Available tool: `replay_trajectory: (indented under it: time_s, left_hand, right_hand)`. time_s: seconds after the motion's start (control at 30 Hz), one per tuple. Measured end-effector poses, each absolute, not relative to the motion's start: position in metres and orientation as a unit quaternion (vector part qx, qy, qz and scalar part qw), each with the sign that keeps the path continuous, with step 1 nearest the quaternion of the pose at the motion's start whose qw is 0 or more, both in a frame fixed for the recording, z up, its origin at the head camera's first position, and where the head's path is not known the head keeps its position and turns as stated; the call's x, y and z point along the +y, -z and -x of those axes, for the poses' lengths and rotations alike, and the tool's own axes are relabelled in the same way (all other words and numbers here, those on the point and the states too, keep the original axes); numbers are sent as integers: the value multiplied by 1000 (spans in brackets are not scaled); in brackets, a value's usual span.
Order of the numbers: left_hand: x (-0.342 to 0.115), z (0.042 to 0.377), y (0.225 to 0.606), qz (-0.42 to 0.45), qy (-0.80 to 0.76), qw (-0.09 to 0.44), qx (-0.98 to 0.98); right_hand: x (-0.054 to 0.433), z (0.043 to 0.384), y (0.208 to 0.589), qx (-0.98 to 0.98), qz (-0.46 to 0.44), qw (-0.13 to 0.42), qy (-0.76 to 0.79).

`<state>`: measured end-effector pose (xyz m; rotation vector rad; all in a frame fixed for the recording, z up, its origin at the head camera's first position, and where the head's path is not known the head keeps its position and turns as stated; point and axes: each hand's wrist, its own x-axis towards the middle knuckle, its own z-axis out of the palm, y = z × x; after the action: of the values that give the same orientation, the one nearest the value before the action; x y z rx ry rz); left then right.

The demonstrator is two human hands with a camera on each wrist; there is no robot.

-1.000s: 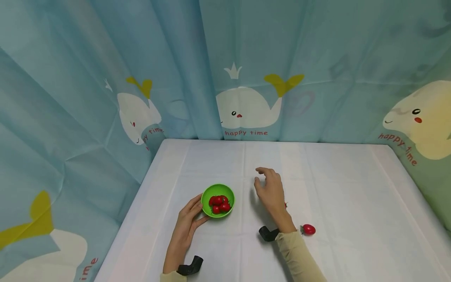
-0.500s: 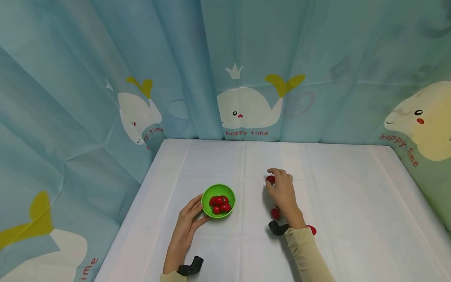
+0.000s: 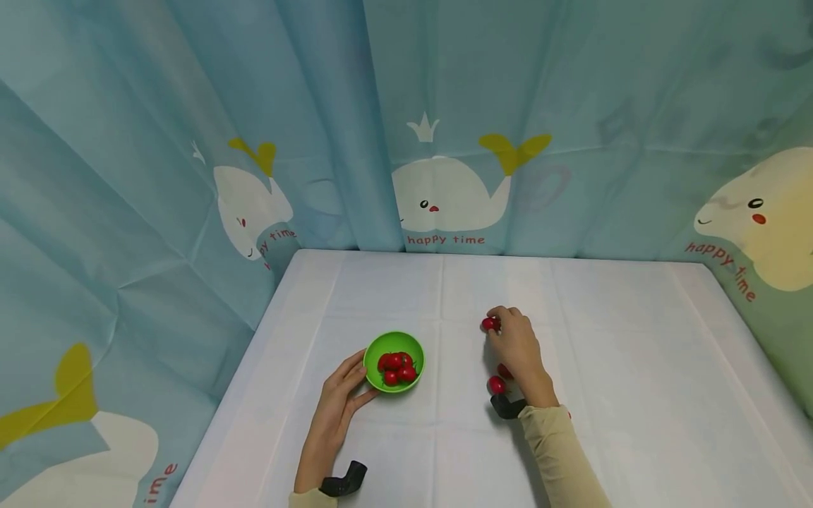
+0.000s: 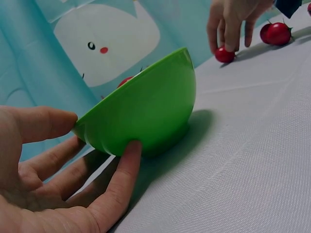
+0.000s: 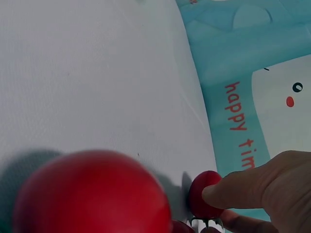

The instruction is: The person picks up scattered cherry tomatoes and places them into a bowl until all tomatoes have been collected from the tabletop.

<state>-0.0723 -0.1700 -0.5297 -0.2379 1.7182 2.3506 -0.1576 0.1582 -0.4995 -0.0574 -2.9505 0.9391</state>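
My left hand (image 3: 336,402) rests against the left side of a small green bowl (image 3: 371,342). Its fingers lie along the far side, and the thumb touches the near side. In the left wrist view, fingertips meet the bowl (image 4: 150,107) at the rim and lower wall. Several red cherry tomatoes (image 3: 394,363) lie inside. Farther right, my right hand (image 3: 517,346) pinches a cherry tomato (image 3: 488,324) low over the cloth. The right wrist view has the thumb pressed on this tomato (image 5: 201,196), a finger beneath it and green sepals showing.
Two more cherry tomatoes, a nearer one (image 3: 496,384) and one partly hidden (image 3: 504,371), lie by the right wrist; another is mostly behind the sleeve (image 3: 552,437). A white cloth (image 3: 635,367) covers the table. A blue curtain (image 3: 330,106) with whale prints hangs behind.
My right hand has moved right from between the bowl and the loose tomatoes, then closed its fingertips on the far tomato. The left hand and bowl stay in place.
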Motion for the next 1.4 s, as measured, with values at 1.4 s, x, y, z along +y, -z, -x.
replay_trajectory:
  time_s: [1.4]
  left_hand:
    - [-167, 73, 522, 34, -743, 102, 660]
  right_hand:
    - [134, 145, 506, -838, -251, 34, -483]
